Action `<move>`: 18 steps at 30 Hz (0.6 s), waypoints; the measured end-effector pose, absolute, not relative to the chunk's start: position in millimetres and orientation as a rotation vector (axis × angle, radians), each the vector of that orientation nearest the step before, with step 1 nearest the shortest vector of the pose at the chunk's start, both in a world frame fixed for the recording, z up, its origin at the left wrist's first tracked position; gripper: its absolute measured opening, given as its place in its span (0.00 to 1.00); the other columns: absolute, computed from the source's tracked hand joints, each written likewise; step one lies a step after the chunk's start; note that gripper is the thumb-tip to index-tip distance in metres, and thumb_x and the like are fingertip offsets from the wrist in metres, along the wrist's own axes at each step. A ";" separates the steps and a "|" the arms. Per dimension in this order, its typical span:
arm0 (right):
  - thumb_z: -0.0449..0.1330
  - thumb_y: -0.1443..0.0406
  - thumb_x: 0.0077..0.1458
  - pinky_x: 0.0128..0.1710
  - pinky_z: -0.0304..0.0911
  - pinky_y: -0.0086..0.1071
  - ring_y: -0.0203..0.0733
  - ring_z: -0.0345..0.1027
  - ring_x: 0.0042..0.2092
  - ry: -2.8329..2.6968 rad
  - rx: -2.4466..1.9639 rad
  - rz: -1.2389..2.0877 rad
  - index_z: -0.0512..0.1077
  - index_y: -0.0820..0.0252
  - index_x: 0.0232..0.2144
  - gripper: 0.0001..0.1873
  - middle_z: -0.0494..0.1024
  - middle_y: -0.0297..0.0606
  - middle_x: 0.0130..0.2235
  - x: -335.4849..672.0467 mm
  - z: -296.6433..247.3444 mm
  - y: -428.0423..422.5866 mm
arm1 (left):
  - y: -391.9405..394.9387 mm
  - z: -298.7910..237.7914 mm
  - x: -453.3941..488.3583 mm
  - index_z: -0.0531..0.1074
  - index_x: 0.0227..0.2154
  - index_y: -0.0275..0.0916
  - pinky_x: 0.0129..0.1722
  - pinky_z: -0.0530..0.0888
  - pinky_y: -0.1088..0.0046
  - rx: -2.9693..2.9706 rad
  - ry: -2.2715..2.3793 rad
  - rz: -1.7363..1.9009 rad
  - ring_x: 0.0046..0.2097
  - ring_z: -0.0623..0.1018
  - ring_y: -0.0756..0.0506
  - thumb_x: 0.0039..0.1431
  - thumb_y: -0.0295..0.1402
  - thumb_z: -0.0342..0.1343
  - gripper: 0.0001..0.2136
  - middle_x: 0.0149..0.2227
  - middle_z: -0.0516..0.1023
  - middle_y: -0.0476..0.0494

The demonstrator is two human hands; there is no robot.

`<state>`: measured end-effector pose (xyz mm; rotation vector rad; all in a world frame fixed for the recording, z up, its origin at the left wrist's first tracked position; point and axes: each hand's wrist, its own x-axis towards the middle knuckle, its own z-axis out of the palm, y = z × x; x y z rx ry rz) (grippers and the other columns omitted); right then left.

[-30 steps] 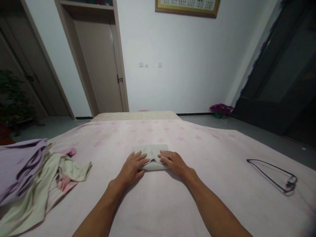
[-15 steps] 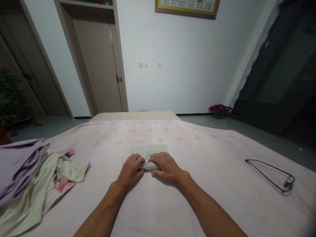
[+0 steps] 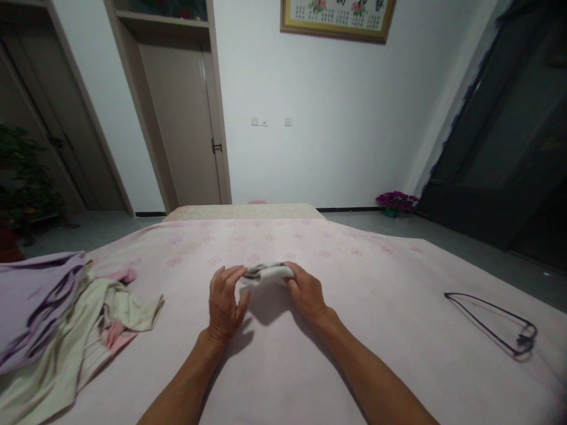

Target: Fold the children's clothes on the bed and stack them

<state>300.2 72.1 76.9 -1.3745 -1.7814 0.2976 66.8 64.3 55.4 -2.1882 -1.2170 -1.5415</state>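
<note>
A small whitish-grey cloth (image 3: 270, 274), folded into a thick bundle, is held just above the pink flowered bedspread (image 3: 274, 378). My left hand (image 3: 225, 301) grips its left end, the fingertips on top and the thumb lower down on the near side. At the other end, my right hand (image 3: 306, 290) pinches the bundle, its fingers partly hidden by the hand. A shadow falls on the spread under the cloth. What kind of garment or towel it is, I cannot tell.
Rumpled clothes lie at the left: a lilac piece (image 3: 35, 307) and a pale green one (image 3: 88, 319). Black-framed glasses (image 3: 487, 301) rest on the bed's right side. Beyond the bed are a door (image 3: 177, 118), a white wall and a pot of purple flowers (image 3: 396, 202).
The cloth lay flatter on the bedspread under both hands; now it is folded over into a thicker bundle and raised. My hands have turned to hold its two ends. The view tilted slightly upward.
</note>
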 end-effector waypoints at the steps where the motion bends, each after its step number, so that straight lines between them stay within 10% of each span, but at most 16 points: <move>1: 0.54 0.62 0.59 0.51 0.64 0.36 0.47 0.72 0.49 -1.613 -1.371 0.382 0.72 0.52 0.52 0.19 0.80 0.36 0.49 304.8 82.2 77.2 | 66.0 54.6 64.1 0.63 0.56 0.41 0.64 0.61 0.51 -2.123 -1.262 -1.583 0.58 0.71 0.39 0.66 0.36 0.46 0.17 0.54 0.73 0.37; 5: 0.56 0.53 0.57 0.46 0.70 0.36 0.47 0.73 0.47 -1.018 -1.098 0.764 0.69 0.58 0.50 0.23 0.80 0.40 0.46 325.8 91.3 99.5 | 78.8 43.4 56.7 0.64 0.55 0.40 0.59 0.67 0.53 -2.015 -1.556 -1.654 0.56 0.72 0.39 0.67 0.37 0.44 0.16 0.52 0.73 0.36; 18: 0.58 0.70 0.53 0.39 0.76 0.44 0.49 0.79 0.38 -0.420 -1.184 1.231 0.69 0.62 0.49 0.20 0.82 0.45 0.36 374.2 43.6 125.6 | 88.5 30.4 61.0 0.70 0.47 0.41 0.52 0.74 0.61 -2.362 -1.795 -1.648 0.48 0.78 0.43 0.62 0.30 0.46 0.13 0.47 0.77 0.41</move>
